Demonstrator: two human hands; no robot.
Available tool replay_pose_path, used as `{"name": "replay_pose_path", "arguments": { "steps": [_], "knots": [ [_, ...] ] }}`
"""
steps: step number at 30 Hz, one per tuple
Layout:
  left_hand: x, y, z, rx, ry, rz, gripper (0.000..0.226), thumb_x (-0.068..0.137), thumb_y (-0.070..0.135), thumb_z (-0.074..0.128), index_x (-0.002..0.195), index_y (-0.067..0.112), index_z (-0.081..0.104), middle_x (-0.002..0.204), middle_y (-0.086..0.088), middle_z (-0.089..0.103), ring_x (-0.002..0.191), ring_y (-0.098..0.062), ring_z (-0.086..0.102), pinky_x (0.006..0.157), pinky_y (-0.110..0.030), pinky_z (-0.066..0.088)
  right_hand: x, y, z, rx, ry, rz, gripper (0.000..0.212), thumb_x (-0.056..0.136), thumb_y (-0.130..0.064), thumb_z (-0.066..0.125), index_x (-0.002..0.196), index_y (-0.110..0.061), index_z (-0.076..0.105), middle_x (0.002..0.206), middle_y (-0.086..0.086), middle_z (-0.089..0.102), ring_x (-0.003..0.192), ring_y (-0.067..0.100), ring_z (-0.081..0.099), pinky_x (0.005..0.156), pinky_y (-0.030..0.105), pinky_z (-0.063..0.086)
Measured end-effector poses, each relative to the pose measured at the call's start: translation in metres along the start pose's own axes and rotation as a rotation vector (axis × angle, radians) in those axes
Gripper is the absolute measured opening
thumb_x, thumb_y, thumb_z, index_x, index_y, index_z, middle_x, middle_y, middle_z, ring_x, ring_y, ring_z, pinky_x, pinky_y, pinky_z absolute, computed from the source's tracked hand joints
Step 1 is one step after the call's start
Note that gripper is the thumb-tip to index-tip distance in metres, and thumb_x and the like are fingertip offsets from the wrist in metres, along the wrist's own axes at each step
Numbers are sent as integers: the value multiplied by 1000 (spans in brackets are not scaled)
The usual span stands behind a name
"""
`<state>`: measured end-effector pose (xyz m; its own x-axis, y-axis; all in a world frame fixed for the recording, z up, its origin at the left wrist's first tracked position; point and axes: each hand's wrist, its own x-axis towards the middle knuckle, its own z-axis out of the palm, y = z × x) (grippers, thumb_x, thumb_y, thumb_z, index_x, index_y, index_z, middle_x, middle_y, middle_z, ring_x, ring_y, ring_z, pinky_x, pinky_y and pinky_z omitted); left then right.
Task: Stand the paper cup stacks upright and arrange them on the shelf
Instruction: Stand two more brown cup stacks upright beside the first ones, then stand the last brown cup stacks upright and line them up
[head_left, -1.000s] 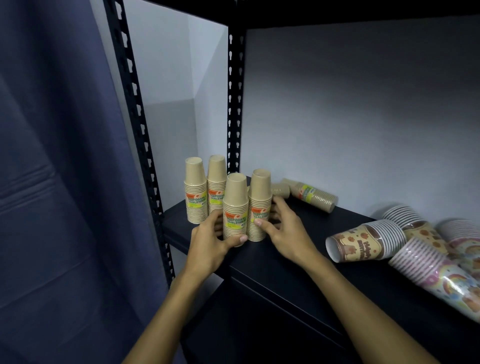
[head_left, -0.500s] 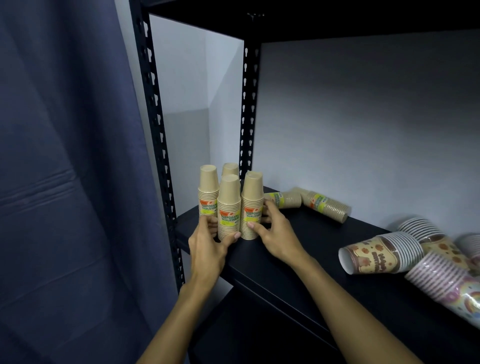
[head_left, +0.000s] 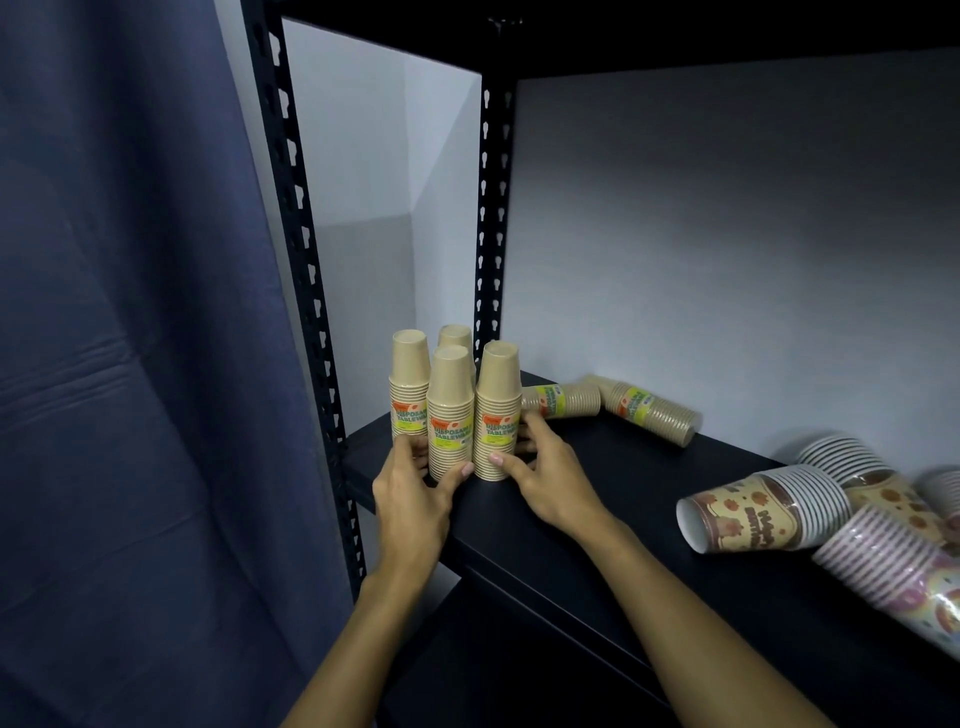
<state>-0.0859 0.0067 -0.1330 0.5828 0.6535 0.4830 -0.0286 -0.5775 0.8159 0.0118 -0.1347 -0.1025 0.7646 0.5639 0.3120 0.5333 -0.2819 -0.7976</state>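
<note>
Several tan paper cup stacks stand upside down in a tight cluster at the left end of the black shelf (head_left: 597, 499). My left hand (head_left: 413, 493) wraps the base of the front-left stack (head_left: 450, 405). My right hand (head_left: 545, 470) grips the base of the front-right stack (head_left: 497, 402). Two more upright stacks, one at the left (head_left: 409, 379) and one at the back (head_left: 456, 335), stand behind them. Two tan stacks lie on their sides by the back wall, one near my right hand (head_left: 563, 401) and one further right (head_left: 652, 411).
Patterned cup stacks lie tipped at the shelf's right: a floral one (head_left: 758, 509), a striped one (head_left: 893, 561), and others behind. Black slotted uprights (head_left: 306, 291) frame the left side. A blue curtain (head_left: 130, 364) hangs at the left. A shelf board (head_left: 675, 31) sits overhead.
My hands pushed the two front stacks back and left against the rear pair, closing the cluster. The camera has moved closer and shifted left.
</note>
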Motion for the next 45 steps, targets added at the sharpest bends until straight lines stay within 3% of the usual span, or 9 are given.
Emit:
{"name": "replay_pose_path", "arguments": {
  "steps": [8,10,13,16,20,28,34,42,45],
  "knots": [
    [-4,1,-1,21,10,4,64,71,35,89,121,10,58,115,-3,66,97,-7,61,81,-5,42,-3,-3,-2,-11,-20,22,52,88,-31,73,133,-24,49,122,-9,65,110,1,59,94,23,49],
    [-7,3,-4,48,34,16,69,71,37,89,124,8,56,116,-5,63,99,-11,60,84,-16,48,-5,-3,-6,-25,-23,34,56,85,-35,75,134,-25,49,123,-8,63,111,3,59,94,25,48],
    [-17,14,-11,106,131,127,55,76,35,86,116,8,59,108,-2,58,97,-17,58,83,-36,56,-10,-5,-18,-108,-3,47,59,86,-38,73,137,-27,46,125,-7,56,114,8,55,93,25,43],
    [-27,37,-16,111,159,273,35,81,30,82,103,12,61,100,3,57,93,-16,56,78,-33,53,-13,-6,-37,-179,84,47,53,88,-35,71,136,-25,50,126,-5,57,116,9,54,95,24,42],
    [-30,77,-6,81,-114,420,25,86,33,75,101,20,60,100,7,56,93,-9,52,76,-18,44,-13,-11,-68,-218,216,66,44,89,-27,70,130,-16,55,123,0,60,110,14,58,92,24,43],
    [19,119,71,253,-570,447,39,94,26,62,129,11,50,130,-8,51,121,-23,50,101,-32,41,-1,-3,-145,-547,200,212,47,91,-28,64,133,-13,49,134,10,55,120,29,53,102,45,44],
    [60,121,125,541,-678,350,45,95,12,54,137,1,41,140,-20,42,130,-36,41,106,-40,37,21,17,-168,-736,79,333,52,94,-29,59,140,-12,43,140,11,48,126,31,47,104,42,41],
    [84,103,159,932,-749,228,56,95,21,56,143,3,35,146,-24,44,135,-42,39,115,-55,27,42,46,-162,-830,16,404,30,94,-18,55,123,-13,51,127,10,57,110,28,55,94,39,46],
    [81,97,160,917,-661,301,57,91,17,64,140,4,39,142,-19,47,133,-38,42,112,-53,32,47,51,-163,-833,18,425,52,89,-25,67,134,-9,47,136,12,49,123,31,48,102,41,44]
  ]
}}
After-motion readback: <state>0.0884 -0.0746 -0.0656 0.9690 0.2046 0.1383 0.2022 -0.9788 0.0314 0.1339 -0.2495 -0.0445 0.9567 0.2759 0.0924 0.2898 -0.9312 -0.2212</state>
